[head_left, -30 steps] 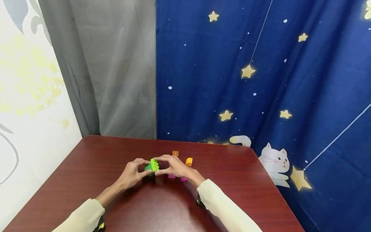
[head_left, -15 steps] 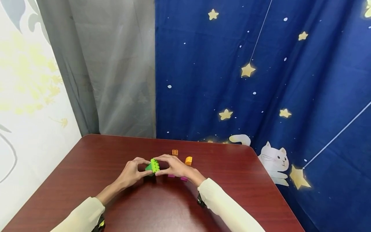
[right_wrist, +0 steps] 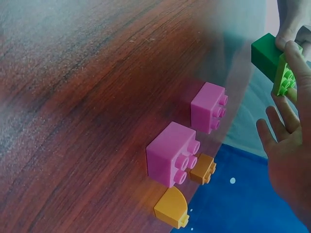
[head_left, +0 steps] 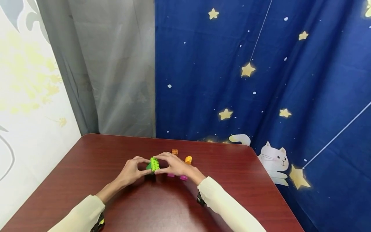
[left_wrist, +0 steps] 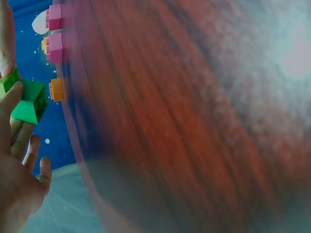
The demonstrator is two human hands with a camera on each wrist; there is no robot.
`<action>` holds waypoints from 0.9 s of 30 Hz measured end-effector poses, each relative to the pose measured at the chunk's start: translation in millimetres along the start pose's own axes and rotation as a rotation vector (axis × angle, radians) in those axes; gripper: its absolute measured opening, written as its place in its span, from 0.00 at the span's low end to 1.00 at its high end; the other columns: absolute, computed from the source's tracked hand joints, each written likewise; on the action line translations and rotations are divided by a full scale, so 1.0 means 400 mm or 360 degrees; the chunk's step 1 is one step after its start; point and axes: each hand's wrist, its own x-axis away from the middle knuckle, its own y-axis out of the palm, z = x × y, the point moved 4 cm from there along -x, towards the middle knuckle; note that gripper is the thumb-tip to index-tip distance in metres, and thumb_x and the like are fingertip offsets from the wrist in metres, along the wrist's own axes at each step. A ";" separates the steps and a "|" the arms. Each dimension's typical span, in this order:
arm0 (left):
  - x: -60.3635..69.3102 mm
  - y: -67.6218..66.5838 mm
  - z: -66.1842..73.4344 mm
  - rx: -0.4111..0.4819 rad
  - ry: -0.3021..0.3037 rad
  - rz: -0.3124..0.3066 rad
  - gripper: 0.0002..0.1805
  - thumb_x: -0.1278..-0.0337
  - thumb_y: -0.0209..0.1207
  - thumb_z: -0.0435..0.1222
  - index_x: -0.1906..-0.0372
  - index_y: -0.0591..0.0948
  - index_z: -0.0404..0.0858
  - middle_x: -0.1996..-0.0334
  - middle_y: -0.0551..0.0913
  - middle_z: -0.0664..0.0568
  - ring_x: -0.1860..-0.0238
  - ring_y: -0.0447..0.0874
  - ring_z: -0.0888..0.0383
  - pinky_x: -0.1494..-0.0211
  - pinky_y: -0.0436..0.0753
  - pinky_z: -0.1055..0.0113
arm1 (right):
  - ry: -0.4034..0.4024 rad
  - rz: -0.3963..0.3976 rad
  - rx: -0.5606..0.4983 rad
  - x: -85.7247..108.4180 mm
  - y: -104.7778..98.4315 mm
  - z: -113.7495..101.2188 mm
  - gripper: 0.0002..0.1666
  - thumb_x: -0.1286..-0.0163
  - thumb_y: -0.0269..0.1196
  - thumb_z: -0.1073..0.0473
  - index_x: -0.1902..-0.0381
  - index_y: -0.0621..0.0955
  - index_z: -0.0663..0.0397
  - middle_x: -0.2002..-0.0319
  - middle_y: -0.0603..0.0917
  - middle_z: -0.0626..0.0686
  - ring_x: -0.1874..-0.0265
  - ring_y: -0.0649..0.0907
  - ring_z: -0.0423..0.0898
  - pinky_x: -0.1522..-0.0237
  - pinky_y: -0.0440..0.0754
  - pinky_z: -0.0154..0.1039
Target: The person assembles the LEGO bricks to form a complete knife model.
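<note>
A light-green studded toy brick (head_left: 155,164) and a dark-green sloped brick (left_wrist: 32,102) sit against each other between my two hands, above the table. My left hand (head_left: 131,172) pinches the green pair from the left with thumb and fingers. From the right, my right hand (head_left: 173,166) pinches the light-green brick (right_wrist: 282,77), whose studs face right in the head view. Whether the two bricks are fully pressed together, I cannot tell. Fingers partly cover the dark-green brick (right_wrist: 266,54) in the right wrist view.
Two pink bricks (right_wrist: 170,154), an orange brick (right_wrist: 202,169) and a yellow curved brick (right_wrist: 171,208) stand on the reddish-brown table (head_left: 162,206), beyond and beside my right hand. Curtains (head_left: 203,80) hang behind the far table edge.
Both hands keep their hold on the green bricks. The light-green brick has tilted slightly, so its studded face shows more toward the head camera.
</note>
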 end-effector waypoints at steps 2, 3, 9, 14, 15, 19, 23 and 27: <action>0.000 0.002 -0.002 -0.0005 -0.0014 -0.0023 0.19 0.52 0.80 0.39 0.54 0.90 0.39 0.58 0.88 0.53 0.53 0.86 0.53 0.49 0.84 0.51 | 0.0003 -0.0012 0.0005 0.000 0.002 0.000 0.39 0.29 0.68 0.38 0.26 0.75 0.44 0.33 0.78 0.46 0.33 0.75 0.41 0.31 0.72 0.41; 0.000 0.003 -0.003 -0.0005 -0.0020 -0.0034 0.19 0.52 0.80 0.39 0.54 0.90 0.39 0.58 0.88 0.53 0.53 0.86 0.52 0.49 0.84 0.51 | 0.0003 -0.0019 0.0005 0.000 0.003 0.001 0.39 0.29 0.68 0.38 0.26 0.75 0.44 0.33 0.78 0.46 0.33 0.75 0.41 0.31 0.72 0.41; 0.003 0.005 -0.010 0.0006 -0.0049 -0.0121 0.20 0.51 0.80 0.43 0.53 0.90 0.39 0.59 0.88 0.52 0.52 0.84 0.50 0.50 0.83 0.49 | -0.0016 -0.0061 0.0044 -0.004 0.008 0.002 0.39 0.30 0.69 0.38 0.26 0.75 0.46 0.33 0.78 0.47 0.33 0.74 0.40 0.30 0.71 0.39; 0.009 0.002 -0.019 -0.0003 -0.0068 -0.0157 0.20 0.49 0.79 0.44 0.53 0.91 0.38 0.59 0.89 0.51 0.52 0.83 0.51 0.49 0.84 0.49 | -0.0048 -0.0111 0.0063 -0.012 0.012 -0.003 0.40 0.31 0.71 0.41 0.26 0.74 0.47 0.31 0.77 0.48 0.30 0.73 0.42 0.29 0.69 0.39; 0.010 0.001 -0.020 -0.0009 -0.0069 -0.0159 0.19 0.49 0.79 0.44 0.54 0.91 0.39 0.59 0.89 0.51 0.52 0.84 0.52 0.49 0.84 0.50 | -0.0056 -0.0125 0.0061 -0.013 0.013 -0.005 0.40 0.31 0.72 0.42 0.25 0.74 0.48 0.30 0.76 0.48 0.30 0.72 0.42 0.28 0.68 0.39; 0.019 0.000 -0.023 -0.0014 -0.0054 -0.0192 0.15 0.44 0.76 0.42 0.53 0.92 0.40 0.58 0.90 0.54 0.52 0.84 0.54 0.49 0.84 0.51 | -0.0095 -0.0190 0.0063 -0.015 0.017 -0.008 0.41 0.31 0.72 0.48 0.25 0.73 0.51 0.28 0.75 0.49 0.28 0.71 0.44 0.27 0.67 0.39; 0.027 -0.002 -0.026 -0.0010 -0.0053 -0.0231 0.12 0.39 0.73 0.41 0.53 0.92 0.42 0.59 0.90 0.59 0.52 0.84 0.56 0.49 0.84 0.52 | -0.0109 -0.0252 0.0043 -0.016 0.019 -0.012 0.40 0.30 0.72 0.51 0.24 0.71 0.51 0.27 0.73 0.50 0.26 0.70 0.44 0.26 0.65 0.38; 0.032 -0.007 -0.026 -0.0032 -0.0021 -0.0240 0.08 0.38 0.72 0.40 0.56 0.93 0.44 0.61 0.90 0.63 0.54 0.82 0.58 0.49 0.83 0.55 | -0.0127 -0.0309 0.0008 -0.020 0.017 -0.018 0.39 0.29 0.71 0.55 0.23 0.71 0.51 0.26 0.73 0.50 0.26 0.69 0.44 0.25 0.63 0.38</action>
